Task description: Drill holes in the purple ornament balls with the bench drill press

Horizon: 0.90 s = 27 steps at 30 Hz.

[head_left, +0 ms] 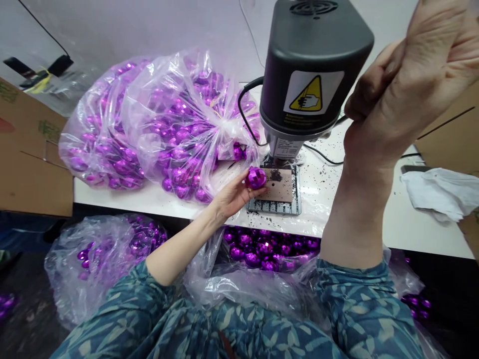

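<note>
My left hand holds a shiny purple faceted ball between its fingertips. The ball is at the left edge of a small brown board with a hole in it, which lies on a slotted metal base. Above the board hangs the dark motor head of a bench drill press, with a yellow hand-warning label. My right hand is raised beside the head at the right, its fingers curled closed. What those fingers grip, if anything, is hidden. Dark shavings are scattered around the base.
Clear plastic bags of purple balls fill the left of the white table. An open bag of balls sits below the front edge, another bag to its left. A white cloth lies right; a cardboard box stands left.
</note>
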Each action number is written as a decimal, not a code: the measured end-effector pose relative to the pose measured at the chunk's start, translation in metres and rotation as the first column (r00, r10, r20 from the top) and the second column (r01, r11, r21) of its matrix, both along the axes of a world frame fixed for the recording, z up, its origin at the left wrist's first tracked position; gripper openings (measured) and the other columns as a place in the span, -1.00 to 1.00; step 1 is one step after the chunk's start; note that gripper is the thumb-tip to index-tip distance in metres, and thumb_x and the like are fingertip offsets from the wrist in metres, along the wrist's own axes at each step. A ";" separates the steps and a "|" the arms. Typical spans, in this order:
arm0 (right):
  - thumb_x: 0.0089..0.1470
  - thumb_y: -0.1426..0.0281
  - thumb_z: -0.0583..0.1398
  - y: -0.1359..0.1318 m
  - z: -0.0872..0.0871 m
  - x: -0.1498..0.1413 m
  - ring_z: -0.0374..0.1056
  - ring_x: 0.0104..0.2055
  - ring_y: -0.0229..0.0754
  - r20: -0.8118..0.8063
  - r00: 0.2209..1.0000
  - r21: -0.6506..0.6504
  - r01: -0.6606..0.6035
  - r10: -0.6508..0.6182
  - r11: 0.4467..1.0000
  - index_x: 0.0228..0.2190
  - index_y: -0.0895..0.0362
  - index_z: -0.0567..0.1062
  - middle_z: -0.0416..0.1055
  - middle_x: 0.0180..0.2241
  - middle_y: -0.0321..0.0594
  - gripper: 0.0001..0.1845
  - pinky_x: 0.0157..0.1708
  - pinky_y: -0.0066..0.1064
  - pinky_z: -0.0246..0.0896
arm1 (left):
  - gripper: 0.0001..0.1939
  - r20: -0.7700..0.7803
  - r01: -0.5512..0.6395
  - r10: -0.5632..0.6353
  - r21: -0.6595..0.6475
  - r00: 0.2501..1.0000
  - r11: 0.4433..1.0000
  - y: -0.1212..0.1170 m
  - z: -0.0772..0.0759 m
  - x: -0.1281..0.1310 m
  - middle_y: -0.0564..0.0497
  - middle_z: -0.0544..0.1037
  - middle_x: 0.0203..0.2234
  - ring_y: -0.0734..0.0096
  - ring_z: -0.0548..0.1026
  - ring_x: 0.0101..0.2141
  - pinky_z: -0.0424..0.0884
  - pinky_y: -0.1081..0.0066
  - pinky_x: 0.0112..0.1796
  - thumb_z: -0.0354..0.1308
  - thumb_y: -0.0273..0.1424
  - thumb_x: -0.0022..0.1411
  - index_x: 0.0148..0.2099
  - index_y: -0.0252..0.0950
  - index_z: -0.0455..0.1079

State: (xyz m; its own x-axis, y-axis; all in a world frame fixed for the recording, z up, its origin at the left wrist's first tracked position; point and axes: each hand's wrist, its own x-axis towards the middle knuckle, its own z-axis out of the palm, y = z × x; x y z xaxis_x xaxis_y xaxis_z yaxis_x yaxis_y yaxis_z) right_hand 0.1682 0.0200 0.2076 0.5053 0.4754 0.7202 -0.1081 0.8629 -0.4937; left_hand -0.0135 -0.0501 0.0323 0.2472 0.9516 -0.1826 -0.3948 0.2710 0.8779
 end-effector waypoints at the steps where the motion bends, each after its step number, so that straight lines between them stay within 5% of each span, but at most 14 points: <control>1: 0.23 0.51 0.08 0.000 -0.001 0.000 -0.01 -0.77 -0.41 0.000 1.000 0.005 -0.005 0.005 1.000 -0.68 0.03 0.08 -0.14 -0.76 -0.47 -0.52 -0.72 -0.43 -0.23 | -0.61 0.006 0.015 -0.015 -0.015 1.000 1.000 0.001 -0.004 0.002 -0.18 0.61 -0.04 0.05 0.60 0.01 0.61 0.00 0.03 0.22 -0.05 0.33 -0.01 -0.25 0.47; 9: 0.24 0.49 0.06 -0.005 -0.001 0.001 -0.04 -0.75 -0.50 0.028 1.000 -0.033 0.006 -0.005 0.999 -0.67 0.07 0.05 -0.17 -0.75 -0.47 -0.53 -0.71 -0.55 -0.13 | -0.28 -0.092 -0.004 0.014 0.108 0.996 0.994 0.006 -0.031 0.009 -0.13 0.60 0.01 0.16 0.62 -0.03 0.58 0.10 0.02 0.49 -0.13 0.07 0.21 -0.18 0.34; 12: 0.23 0.49 0.07 -0.004 -0.002 0.003 -0.08 -0.72 -0.50 0.052 0.998 -0.033 0.023 -0.021 0.999 -0.66 0.06 0.08 -0.17 -0.72 -0.46 -0.55 -0.67 -0.55 -0.05 | -0.36 -0.035 0.046 -0.046 0.022 0.998 0.999 0.005 -0.030 0.010 -0.12 0.60 0.00 0.18 0.66 -0.17 0.63 0.07 -0.11 0.34 0.04 0.19 0.21 -0.10 0.33; 17: 0.26 0.47 0.06 0.003 -0.004 0.004 -0.12 -0.74 -0.44 0.002 1.000 -0.013 0.004 -0.004 1.000 -0.66 0.04 0.08 -0.17 -0.74 -0.45 -0.52 -0.70 -0.45 -0.17 | -0.50 0.034 0.015 -0.014 -0.011 0.999 1.000 0.006 -0.025 0.011 -0.08 0.57 0.07 0.13 0.60 0.01 0.60 0.04 -0.01 0.19 0.09 0.30 0.14 -0.06 0.41; 27: 0.29 0.49 0.01 -0.005 -0.002 0.001 -0.09 -0.76 -0.49 0.041 0.999 -0.051 0.011 -0.009 0.999 -0.67 0.09 0.04 -0.16 -0.77 -0.48 -0.51 -0.72 -0.56 -0.17 | -0.39 -0.214 -0.114 0.170 0.252 0.962 0.961 0.028 -0.048 0.020 -0.11 0.62 0.01 0.20 0.57 0.06 0.43 0.05 0.19 0.49 -0.20 0.04 0.12 -0.22 0.46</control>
